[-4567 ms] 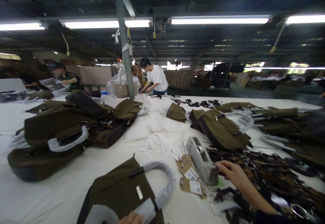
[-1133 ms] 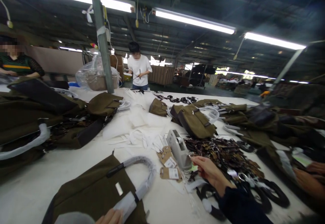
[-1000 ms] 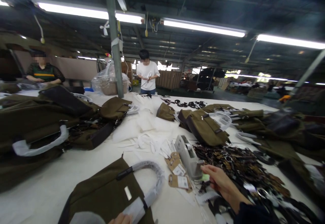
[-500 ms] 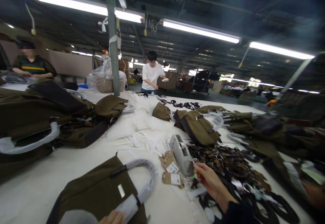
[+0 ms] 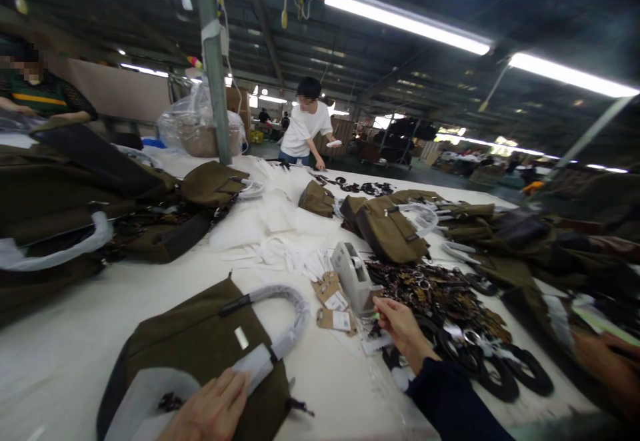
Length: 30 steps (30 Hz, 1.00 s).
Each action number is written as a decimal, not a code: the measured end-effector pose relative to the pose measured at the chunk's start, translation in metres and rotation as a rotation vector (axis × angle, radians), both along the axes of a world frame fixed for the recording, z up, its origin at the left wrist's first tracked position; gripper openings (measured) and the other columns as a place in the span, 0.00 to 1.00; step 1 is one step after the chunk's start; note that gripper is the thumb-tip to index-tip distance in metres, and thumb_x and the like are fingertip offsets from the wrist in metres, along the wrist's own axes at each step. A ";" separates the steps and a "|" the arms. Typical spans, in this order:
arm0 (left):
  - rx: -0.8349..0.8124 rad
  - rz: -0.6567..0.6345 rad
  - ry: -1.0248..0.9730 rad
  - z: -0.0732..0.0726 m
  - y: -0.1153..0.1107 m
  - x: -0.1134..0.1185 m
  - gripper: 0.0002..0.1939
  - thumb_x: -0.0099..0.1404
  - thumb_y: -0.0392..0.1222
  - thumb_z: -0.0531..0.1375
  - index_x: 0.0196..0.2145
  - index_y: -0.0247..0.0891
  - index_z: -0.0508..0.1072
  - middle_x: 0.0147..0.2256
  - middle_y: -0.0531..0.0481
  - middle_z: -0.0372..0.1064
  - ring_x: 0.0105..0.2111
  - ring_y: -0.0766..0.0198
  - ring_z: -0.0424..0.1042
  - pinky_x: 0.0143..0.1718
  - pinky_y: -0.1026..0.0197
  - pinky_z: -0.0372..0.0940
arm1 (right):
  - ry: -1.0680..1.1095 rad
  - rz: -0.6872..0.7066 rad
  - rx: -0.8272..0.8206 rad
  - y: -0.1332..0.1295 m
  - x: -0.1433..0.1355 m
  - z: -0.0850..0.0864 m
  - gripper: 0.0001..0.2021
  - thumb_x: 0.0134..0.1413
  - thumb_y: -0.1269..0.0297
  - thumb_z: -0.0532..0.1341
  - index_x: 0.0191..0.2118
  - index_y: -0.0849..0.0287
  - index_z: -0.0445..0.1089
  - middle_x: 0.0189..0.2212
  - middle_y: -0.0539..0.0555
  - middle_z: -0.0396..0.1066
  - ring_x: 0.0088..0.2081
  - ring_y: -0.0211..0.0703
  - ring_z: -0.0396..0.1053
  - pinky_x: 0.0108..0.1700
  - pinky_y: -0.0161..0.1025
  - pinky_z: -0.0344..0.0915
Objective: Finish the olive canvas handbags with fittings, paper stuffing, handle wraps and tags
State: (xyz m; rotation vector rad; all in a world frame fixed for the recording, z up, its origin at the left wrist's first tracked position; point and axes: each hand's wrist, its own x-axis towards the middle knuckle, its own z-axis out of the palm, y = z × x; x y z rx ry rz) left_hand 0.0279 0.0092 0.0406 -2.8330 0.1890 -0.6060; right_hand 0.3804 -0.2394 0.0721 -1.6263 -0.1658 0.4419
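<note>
An olive bag lies on the white table in front of me, its curved handle wrapped in clear plastic. My left hand presses its fingers together on a white wrap around the near part of the handle. Beside it, a translucent pouch with dark pieces inside rests on the bag. My right hand is pinched at the near end of a grey tape dispenser; what its fingertips hold is too small to name. Brown cardboard tags lie left of the dispenser.
Dark straps and brown charms are heaped right of the dispenser. Olive bags lie beyond, with more piled left and right. A post rises behind the table. Another person's hands show at the right edge; a person in white stands across.
The view has tilted down, so more of my left hand and the pouch shows. My right hand stays beside the dispenser's near end. The person in white leans lower over the table.
</note>
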 end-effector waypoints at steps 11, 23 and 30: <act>-0.156 0.140 0.262 0.032 -0.024 0.004 0.20 0.65 0.20 0.50 0.48 0.30 0.73 0.45 0.42 0.72 0.46 0.55 0.71 0.47 0.54 0.69 | 0.111 0.142 -0.023 0.030 -0.065 0.030 0.20 0.34 0.52 0.73 0.25 0.61 0.68 0.22 0.49 0.62 0.22 0.30 0.51 0.19 0.29 0.47; -0.205 0.096 0.117 0.019 -0.023 0.004 0.19 0.66 0.23 0.49 0.49 0.29 0.72 0.40 0.44 0.71 0.41 0.56 0.71 0.42 0.56 0.66 | 0.126 0.595 -0.227 0.139 -0.203 0.026 0.15 0.41 0.54 0.68 0.24 0.60 0.67 0.20 0.49 0.69 0.20 0.32 0.56 0.19 0.31 0.48; -0.186 0.074 0.095 0.022 -0.020 0.003 0.18 0.64 0.22 0.50 0.47 0.28 0.73 0.39 0.43 0.72 0.41 0.56 0.71 0.41 0.55 0.66 | 0.050 0.594 -0.361 0.141 -0.201 0.018 0.07 0.44 0.64 0.64 0.23 0.60 0.65 0.18 0.48 0.69 0.18 0.32 0.56 0.17 0.30 0.47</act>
